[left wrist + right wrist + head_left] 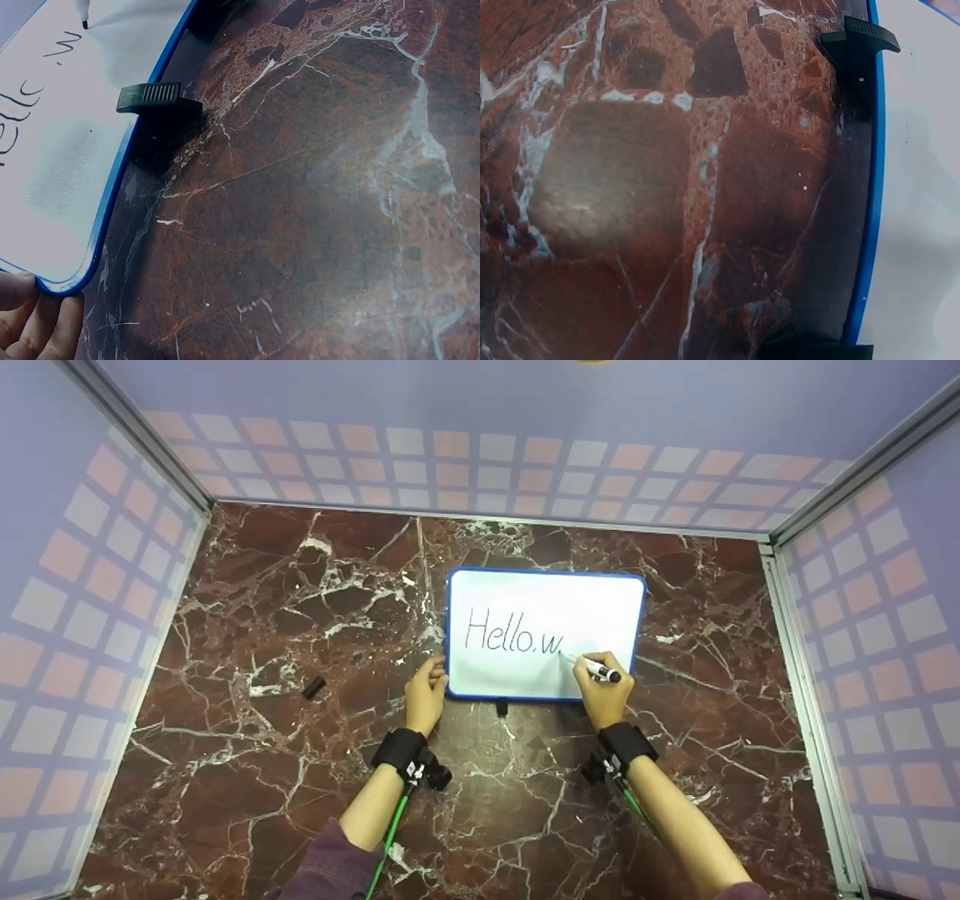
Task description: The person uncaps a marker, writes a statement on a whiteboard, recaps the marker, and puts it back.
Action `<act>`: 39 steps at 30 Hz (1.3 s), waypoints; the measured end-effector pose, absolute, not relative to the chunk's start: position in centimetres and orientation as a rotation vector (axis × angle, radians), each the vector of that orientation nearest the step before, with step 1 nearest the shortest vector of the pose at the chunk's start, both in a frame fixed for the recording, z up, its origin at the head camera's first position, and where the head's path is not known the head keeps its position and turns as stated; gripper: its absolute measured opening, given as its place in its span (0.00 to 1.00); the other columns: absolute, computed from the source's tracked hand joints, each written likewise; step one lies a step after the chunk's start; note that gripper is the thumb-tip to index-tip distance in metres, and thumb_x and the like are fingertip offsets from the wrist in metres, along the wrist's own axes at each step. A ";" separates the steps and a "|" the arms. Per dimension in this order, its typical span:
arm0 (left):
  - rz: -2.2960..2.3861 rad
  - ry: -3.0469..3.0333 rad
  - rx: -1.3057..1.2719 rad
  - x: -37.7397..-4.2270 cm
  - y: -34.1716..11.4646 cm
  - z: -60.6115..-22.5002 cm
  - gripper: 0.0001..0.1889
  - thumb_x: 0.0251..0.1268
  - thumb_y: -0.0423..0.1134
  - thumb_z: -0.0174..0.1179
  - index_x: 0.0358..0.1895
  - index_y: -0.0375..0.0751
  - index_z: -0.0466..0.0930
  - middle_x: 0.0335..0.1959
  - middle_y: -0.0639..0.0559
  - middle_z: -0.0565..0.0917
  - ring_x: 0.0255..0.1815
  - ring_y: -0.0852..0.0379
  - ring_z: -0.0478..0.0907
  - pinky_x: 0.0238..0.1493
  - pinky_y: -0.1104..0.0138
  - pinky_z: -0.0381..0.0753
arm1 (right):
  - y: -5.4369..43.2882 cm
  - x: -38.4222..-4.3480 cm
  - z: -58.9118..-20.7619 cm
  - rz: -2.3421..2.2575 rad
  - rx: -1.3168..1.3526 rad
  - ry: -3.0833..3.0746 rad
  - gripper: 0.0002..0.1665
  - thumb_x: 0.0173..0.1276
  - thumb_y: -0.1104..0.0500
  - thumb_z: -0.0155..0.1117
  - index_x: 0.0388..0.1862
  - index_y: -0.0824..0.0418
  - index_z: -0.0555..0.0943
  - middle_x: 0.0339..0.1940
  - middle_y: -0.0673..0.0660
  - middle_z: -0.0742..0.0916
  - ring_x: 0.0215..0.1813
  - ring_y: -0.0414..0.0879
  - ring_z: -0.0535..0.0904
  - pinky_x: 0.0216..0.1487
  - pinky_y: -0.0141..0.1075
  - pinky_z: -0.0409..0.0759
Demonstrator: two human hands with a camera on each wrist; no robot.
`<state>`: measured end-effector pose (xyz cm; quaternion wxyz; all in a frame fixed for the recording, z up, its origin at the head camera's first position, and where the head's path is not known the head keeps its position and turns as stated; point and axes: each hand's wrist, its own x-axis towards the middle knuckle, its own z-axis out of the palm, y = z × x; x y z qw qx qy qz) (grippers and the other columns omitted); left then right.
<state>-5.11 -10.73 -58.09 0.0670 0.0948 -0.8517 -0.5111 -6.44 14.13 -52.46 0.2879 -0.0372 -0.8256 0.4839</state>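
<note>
My right hand [604, 694] grips marker [598, 667], tip up-left on whiteboard [546, 607] after "w" | my left hand [426, 694] pinches board's near-left corner | blank space lies rightward | cap [313, 688] left on table [262, 780]

I see both my forearms reaching forward from the near edge, each wearing a black wrist strap with a small camera and a green cable. My left hand [426, 695] sits to the left, fingers curled, fingertips [30, 330] pressed together at the far end. My right hand [604, 690] sits to the right, fingers curled in a writing pinch.
</note>
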 end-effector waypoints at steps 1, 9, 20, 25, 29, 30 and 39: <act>-1.538 -2.568 0.286 -5.1 -10.7 -58.1 0.15 0.59 0.28 0.57 0.50 0.33 0.77 0.40 0.34 0.84 0.41 0.41 0.83 0.45 0.54 0.82 | 14.1 -6.5 -52.4 1.292 -0.106 -2.203 0.03 0.50 0.71 0.62 0.23 0.72 0.80 0.19 0.65 0.84 0.23 0.28 0.71 0.26 0.16 0.67; -1.541 -2.574 0.282 -5.0 -10.8 -57.9 0.15 0.59 0.28 0.57 0.50 0.33 0.77 0.40 0.34 0.84 0.41 0.41 0.83 0.46 0.54 0.82 | 14.1 -6.9 -51.9 1.314 -0.148 -2.155 0.04 0.52 0.71 0.63 0.26 0.74 0.81 0.23 0.68 0.85 0.24 0.25 0.71 0.28 0.14 0.68; -1.536 -2.593 0.325 -5.1 -10.7 -57.8 0.15 0.58 0.28 0.57 0.50 0.35 0.77 0.40 0.36 0.85 0.41 0.43 0.83 0.46 0.56 0.82 | 14.8 -7.0 -52.1 1.334 -0.198 -2.135 0.04 0.53 0.71 0.61 0.26 0.74 0.80 0.23 0.69 0.85 0.24 0.22 0.71 0.28 0.14 0.69; -1.537 -2.589 0.328 -5.1 -10.7 -57.9 0.15 0.58 0.27 0.57 0.50 0.35 0.77 0.40 0.36 0.85 0.41 0.43 0.83 0.46 0.56 0.82 | 14.9 -6.8 -52.3 1.282 -0.204 -2.160 0.04 0.52 0.70 0.62 0.25 0.73 0.80 0.22 0.67 0.85 0.24 0.22 0.70 0.28 0.13 0.67; -1.541 -2.589 0.331 -5.1 -10.7 -58.0 0.15 0.59 0.27 0.56 0.50 0.35 0.77 0.40 0.36 0.85 0.41 0.43 0.83 0.46 0.56 0.82 | 14.9 -6.5 -52.5 1.263 -0.201 -2.174 0.04 0.51 0.70 0.61 0.24 0.72 0.80 0.21 0.67 0.85 0.24 0.23 0.70 0.27 0.14 0.66; -1.538 -2.590 0.329 -5.1 -10.7 -58.0 0.15 0.59 0.27 0.56 0.50 0.35 0.77 0.40 0.36 0.85 0.41 0.43 0.83 0.46 0.56 0.82 | 14.9 -6.5 -52.5 1.265 -0.197 -2.173 0.04 0.51 0.70 0.61 0.24 0.73 0.80 0.21 0.67 0.85 0.23 0.24 0.69 0.27 0.14 0.66; -1.521 -2.602 0.329 -5.1 -10.7 -57.9 0.15 0.59 0.28 0.56 0.50 0.35 0.77 0.40 0.36 0.85 0.41 0.43 0.83 0.47 0.56 0.81 | 14.4 -6.0 -52.7 1.278 -0.149 -2.182 0.03 0.51 0.71 0.61 0.21 0.73 0.79 0.18 0.65 0.83 0.22 0.25 0.69 0.26 0.14 0.66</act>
